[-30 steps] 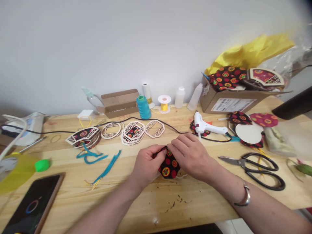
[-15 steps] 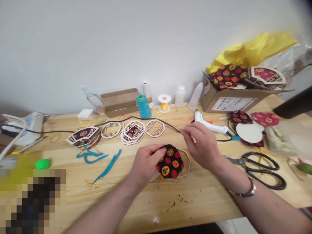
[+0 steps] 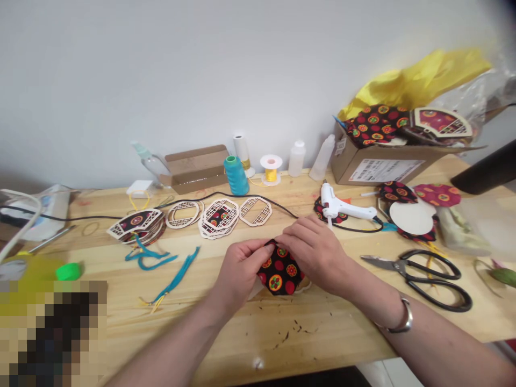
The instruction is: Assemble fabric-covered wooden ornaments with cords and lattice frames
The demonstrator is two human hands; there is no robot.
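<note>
Between my hands is a black fabric-covered piece [image 3: 281, 271] with red, orange and green flower prints. My left hand [image 3: 244, 269] pinches its upper left edge between thumb and fingers. Bent over its upper right edge, my right hand [image 3: 314, 250] has its fingers pressed together on the cloth; the fingertips are partly hidden. A pale wooden rim [image 3: 304, 285] shows just under the piece at its lower right. Dark thread scraps [image 3: 296, 327] lie on the wood in front.
A white glue gun [image 3: 346, 208] and large black scissors [image 3: 403, 267] lie to the right. Cut wooden frames [image 3: 220, 217], a blue thread cone [image 3: 236, 176] and a cardboard box [image 3: 382, 164] stand or lie behind. Blue tassels [image 3: 177, 277] are at left.
My right hand has come down and left from beside the glue gun onto the fabric piece. More of the glue gun and scissors now shows. My left hand keeps its pinch.
</note>
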